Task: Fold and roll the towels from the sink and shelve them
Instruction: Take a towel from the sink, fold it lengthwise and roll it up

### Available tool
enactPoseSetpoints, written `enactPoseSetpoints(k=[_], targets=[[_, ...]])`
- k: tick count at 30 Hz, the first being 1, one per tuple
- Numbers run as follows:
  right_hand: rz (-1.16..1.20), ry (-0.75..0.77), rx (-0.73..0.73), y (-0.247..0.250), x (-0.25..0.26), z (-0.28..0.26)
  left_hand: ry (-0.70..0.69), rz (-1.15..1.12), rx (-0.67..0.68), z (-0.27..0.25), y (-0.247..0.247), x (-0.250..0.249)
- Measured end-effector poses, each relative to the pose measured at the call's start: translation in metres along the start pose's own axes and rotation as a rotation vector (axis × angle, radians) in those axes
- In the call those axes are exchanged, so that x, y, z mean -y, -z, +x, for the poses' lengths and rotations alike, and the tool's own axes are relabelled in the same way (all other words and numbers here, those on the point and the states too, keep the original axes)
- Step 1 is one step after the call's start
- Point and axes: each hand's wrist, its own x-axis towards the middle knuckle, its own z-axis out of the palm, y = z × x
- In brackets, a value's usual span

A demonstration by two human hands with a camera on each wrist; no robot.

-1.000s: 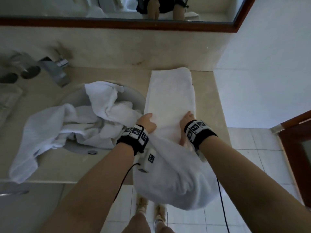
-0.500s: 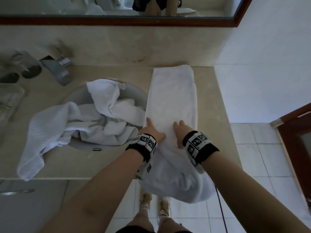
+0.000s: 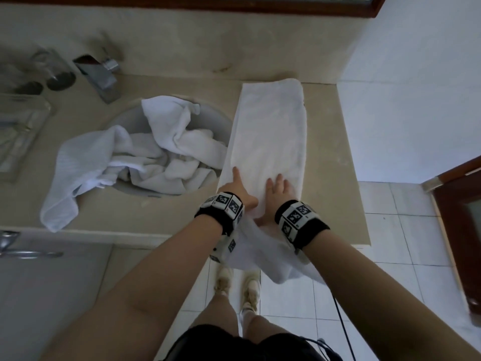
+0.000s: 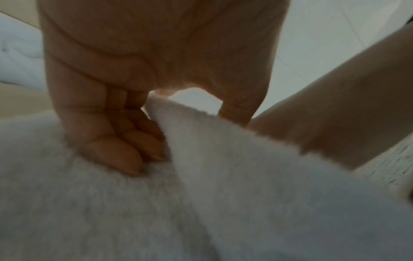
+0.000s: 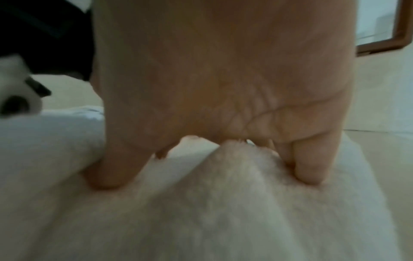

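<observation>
A white towel (image 3: 270, 131), folded into a long strip, lies on the beige counter (image 3: 330, 178) to the right of the sink (image 3: 216, 118). Its near end hangs over the counter's front edge. My left hand (image 3: 240, 187) and right hand (image 3: 277, 190) lie side by side on the strip's near part and press it with straight fingers. The left wrist view shows my left hand (image 4: 185, 141) on the towel (image 4: 111, 211) with a ridge of cloth between thumb and fingers. In the right wrist view, thumb and fingers of my right hand (image 5: 208, 176) press the towel (image 5: 201, 220).
More white towels (image 3: 171, 149) are heaped in the sink, and one spills over the counter to the left. A chrome faucet (image 3: 100, 74), glasses (image 3: 56, 71) and a clear tray (image 3: 18, 126) stand at the back left. A white wall and wooden door (image 3: 463, 230) are at the right.
Both hands have slid forward along the towel, away from me, and their fingers have flattened out. Less of the towel hangs over the front edge.
</observation>
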Motion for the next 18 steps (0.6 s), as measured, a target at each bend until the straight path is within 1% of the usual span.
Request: enactPoseSetpoints(k=[3,7,10,12,15,16,18], targets=[[0.076,-0.042,-0.004,-0.001,0.008,-0.002,-0.021,0.021,0.049,-0.008,-0.006,0.007],[0.093,-0.049,-0.030,-0.005,0.008,-0.003,-0.039,0.045,0.064,-0.015,-0.011,0.017],[0.117,-0.058,-0.062,-0.008,0.009,-0.003,-0.057,-0.027,0.130,-0.016,-0.010,0.035],[0.140,-0.055,-0.076,-0.009,0.008,-0.001,-0.099,-0.125,0.074,-0.020,-0.011,0.050],[0.166,-0.007,-0.090,-0.007,-0.002,-0.003,-0.193,-0.186,-0.079,-0.030,-0.025,0.064],[0.150,0.013,-0.097,-0.007,-0.005,-0.006,-0.217,-0.190,-0.101,-0.035,-0.031,0.066],[0.108,0.053,-0.138,-0.009,-0.008,-0.009,-0.228,-0.220,-0.104,-0.040,-0.042,0.067]])
